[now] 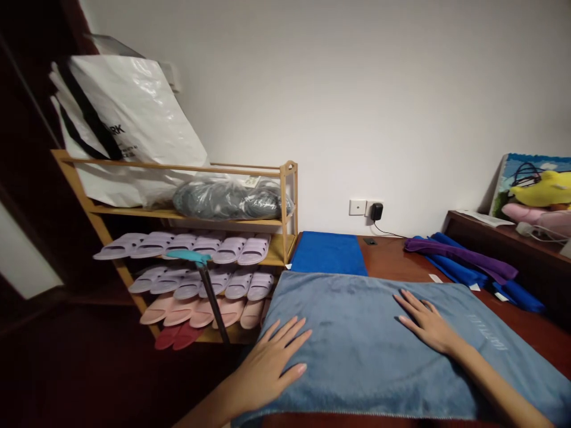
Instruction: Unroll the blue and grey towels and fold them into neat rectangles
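Observation:
A grey-blue towel (pixel 357 339) lies spread flat on the dark wooden table (pixel 392 258). My left hand (pixel 272 365) rests palm down on the towel's near left corner, fingers stretched out. On the towel's right half lies my right hand (pixel 426 324), also flat with the fingers apart. Neither hand holds anything.
A folded bright blue towel (pixel 329 252) lies behind the grey one. Purple and blue cloths (pixel 468 264) are heaped at the right. A wooden shoe rack (pixel 196 249) with several slippers stands at the left, a white bag (pixel 129 125) on top. A plugged-in wall socket (pixel 366 208) sits behind the table.

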The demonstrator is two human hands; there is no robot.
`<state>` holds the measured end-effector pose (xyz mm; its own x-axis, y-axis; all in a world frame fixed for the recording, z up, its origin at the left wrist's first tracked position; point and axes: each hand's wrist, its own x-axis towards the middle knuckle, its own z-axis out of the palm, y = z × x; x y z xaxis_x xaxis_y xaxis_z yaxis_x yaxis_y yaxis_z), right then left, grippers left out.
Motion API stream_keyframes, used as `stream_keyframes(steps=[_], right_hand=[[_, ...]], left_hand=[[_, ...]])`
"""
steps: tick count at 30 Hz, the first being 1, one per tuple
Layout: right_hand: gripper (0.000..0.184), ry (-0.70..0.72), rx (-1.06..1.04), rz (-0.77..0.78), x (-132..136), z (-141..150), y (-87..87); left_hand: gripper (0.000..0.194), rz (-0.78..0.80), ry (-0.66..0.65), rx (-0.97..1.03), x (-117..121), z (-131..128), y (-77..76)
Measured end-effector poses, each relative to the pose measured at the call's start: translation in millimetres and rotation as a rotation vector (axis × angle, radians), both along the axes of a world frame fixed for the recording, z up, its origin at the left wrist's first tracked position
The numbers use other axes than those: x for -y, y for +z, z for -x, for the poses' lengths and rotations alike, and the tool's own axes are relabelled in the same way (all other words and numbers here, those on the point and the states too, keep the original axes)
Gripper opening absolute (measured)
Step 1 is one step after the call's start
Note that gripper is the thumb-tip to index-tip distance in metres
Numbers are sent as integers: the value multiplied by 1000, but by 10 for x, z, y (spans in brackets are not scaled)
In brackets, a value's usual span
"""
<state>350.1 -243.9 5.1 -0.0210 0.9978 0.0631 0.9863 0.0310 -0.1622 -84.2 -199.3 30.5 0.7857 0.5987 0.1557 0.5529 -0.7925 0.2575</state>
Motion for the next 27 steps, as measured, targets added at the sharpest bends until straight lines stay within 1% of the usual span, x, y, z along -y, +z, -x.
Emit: stream_keyframes(steps=[2,4,6,7,9,10,12,14,16,18,20,23,25,27], right_hand=[[62,11,-2,-48,171,107,79],[63,99,-7,-52,392,272,116],[64,199,-14,-13,604,448,99],[65,228,-23,0,689,518,79],[65,239,-48,-3,805,583,42],[65,233,-57,-7,840,569,30],[67,208,-60,-9,886,446,17],[69,134,-39,-27,923,222,-4],[68,-8,-6,-70,963,-49,-52],[65,-136,26,-97,1000,-306,-120],[65,-166,38,-75,1039,-517,-187],[67,-134,25,-54,1121,-772,-280],[67,-198,38,-111,1201,-938,-365],[65,-290,67,-176,1287,-1105,-478]], left_hand=[[58,-18,17,52,16,37,2],[59,-31,24,80,23,75,3],[61,-29,6,70,13,113,-8],[61,-26,-5,60,2,129,-20],[61,-25,-15,44,-25,151,-48],[60,-25,-11,39,-39,155,-62],[57,-28,22,48,-62,153,-82],[56,-27,55,74,-77,150,-91],[56,-14,44,81,-89,156,-93],[57,6,1,57,-101,173,-93],[55,15,-15,27,-114,185,-93],[52,-22,50,12,-108,152,-92],[52,-67,100,26,-81,97,-87],[54,-104,78,31,-46,39,-78]])
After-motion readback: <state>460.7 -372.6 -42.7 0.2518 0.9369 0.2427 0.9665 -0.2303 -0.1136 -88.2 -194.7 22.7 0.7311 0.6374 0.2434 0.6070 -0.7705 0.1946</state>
